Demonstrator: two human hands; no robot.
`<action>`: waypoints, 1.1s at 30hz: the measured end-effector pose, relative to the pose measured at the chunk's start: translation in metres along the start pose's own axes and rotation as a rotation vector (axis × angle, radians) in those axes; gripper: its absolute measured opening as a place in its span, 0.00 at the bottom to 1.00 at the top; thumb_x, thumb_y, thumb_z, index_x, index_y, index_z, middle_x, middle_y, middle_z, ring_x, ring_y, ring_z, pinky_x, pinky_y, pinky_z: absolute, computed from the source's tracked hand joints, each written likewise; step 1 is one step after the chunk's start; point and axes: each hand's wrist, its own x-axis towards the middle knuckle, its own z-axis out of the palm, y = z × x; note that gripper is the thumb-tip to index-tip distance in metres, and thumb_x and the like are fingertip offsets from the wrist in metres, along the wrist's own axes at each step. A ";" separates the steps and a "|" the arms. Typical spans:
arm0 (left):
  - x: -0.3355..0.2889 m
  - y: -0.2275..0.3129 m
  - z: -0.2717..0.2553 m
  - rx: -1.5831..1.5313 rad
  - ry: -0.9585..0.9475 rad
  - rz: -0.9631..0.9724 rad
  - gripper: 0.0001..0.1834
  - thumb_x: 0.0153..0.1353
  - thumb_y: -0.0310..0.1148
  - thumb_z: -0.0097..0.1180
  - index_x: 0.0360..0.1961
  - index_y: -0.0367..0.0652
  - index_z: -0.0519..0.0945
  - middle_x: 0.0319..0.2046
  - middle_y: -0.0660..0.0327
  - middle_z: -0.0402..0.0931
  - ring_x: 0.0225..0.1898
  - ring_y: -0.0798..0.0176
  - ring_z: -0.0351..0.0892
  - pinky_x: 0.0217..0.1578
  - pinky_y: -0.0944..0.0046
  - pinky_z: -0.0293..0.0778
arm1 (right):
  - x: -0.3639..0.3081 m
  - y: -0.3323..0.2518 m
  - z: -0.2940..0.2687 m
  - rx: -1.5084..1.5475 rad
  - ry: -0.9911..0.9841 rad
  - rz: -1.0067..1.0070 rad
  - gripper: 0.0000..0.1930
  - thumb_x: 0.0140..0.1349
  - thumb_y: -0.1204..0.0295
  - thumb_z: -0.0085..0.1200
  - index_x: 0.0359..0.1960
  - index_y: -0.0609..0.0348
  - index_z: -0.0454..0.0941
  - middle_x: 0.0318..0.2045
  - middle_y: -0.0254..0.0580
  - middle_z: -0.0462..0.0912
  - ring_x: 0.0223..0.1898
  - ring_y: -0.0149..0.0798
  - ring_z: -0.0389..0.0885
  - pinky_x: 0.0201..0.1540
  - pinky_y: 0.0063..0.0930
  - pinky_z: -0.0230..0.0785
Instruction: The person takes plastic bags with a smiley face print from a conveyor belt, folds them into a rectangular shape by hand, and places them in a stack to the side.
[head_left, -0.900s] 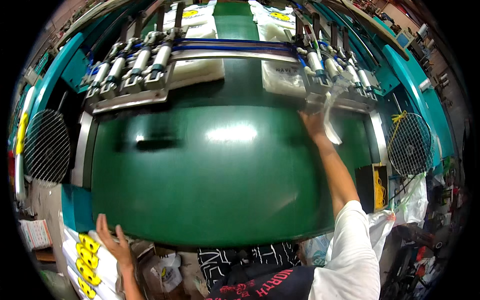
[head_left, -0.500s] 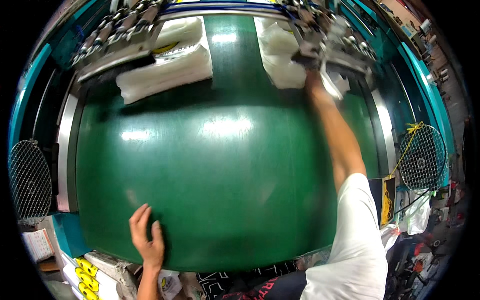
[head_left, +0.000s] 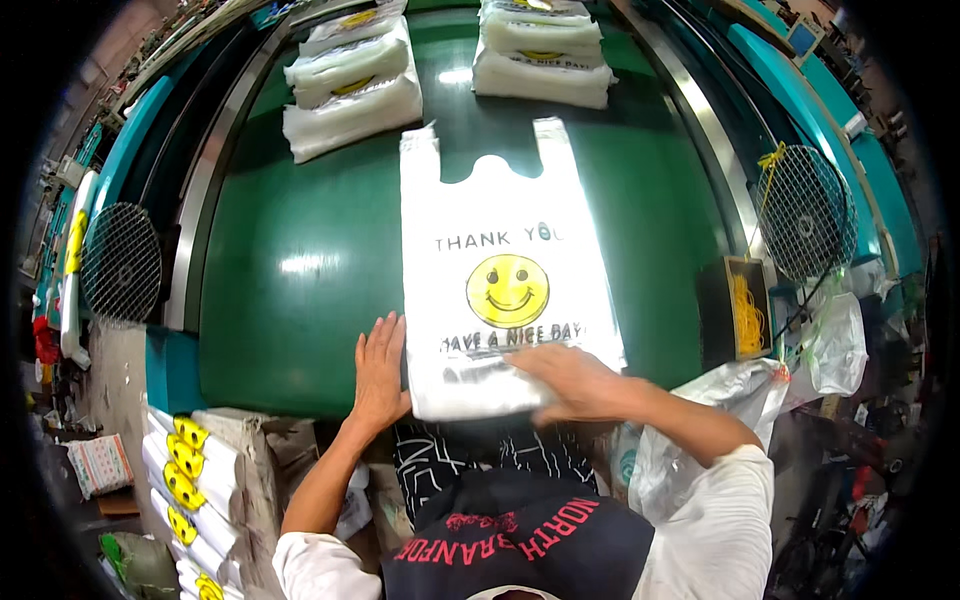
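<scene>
A white plastic T-shirt bag [head_left: 505,375], or a flat stack of them, lies on the green belt [head_left: 300,340] in front of me. Its two handles point away from me, and a yellow smiley face is printed on its middle. My left hand [head_left: 379,372] rests flat beside the bag's left edge, fingers stretched out and pointing away. Across the bag's lower right part lies my right hand [head_left: 572,382], open, its fingers extended on the plastic and its thumb near the bottom edge.
Folded white bag bundles stand in two rows at the far end, left [head_left: 350,125] and right [head_left: 540,78]. Round mesh fan guards flank the belt, left [head_left: 122,262] and right [head_left: 808,212]. A box of yellow cords [head_left: 745,312] sits at right; more smiley bags [head_left: 190,470] hang lower left.
My right hand has come back from the far right to the near middle. A white bag now lies before me. My left hand has shifted right to its edge. The far machinery is out of view.
</scene>
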 end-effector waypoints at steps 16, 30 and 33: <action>-0.016 0.010 0.002 -0.037 0.095 0.158 0.20 0.57 0.31 0.50 0.52 0.57 0.77 0.57 0.58 0.70 0.63 0.50 0.62 0.65 0.41 0.43 | -0.044 0.071 -0.005 0.040 0.497 0.129 0.20 0.47 0.64 0.62 0.46 0.43 0.80 0.65 0.51 0.62 0.66 0.56 0.58 0.67 0.48 0.47; 0.132 0.034 -0.212 -0.755 0.360 -0.012 0.19 0.63 0.43 0.56 0.43 0.37 0.79 0.33 0.62 0.80 0.35 0.71 0.78 0.36 0.67 0.75 | 0.060 -0.009 -0.218 0.462 0.901 0.041 0.20 0.60 0.62 0.55 0.46 0.69 0.77 0.41 0.44 0.82 0.41 0.32 0.79 0.48 0.26 0.69; 0.183 -0.002 -0.183 -1.060 0.310 -0.207 0.27 0.65 0.49 0.50 0.51 0.33 0.73 0.39 0.55 0.80 0.38 0.65 0.81 0.36 0.65 0.78 | 0.093 0.029 -0.222 0.819 0.654 0.232 0.25 0.65 0.57 0.50 0.54 0.66 0.71 0.42 0.42 0.81 0.38 0.30 0.80 0.43 0.20 0.72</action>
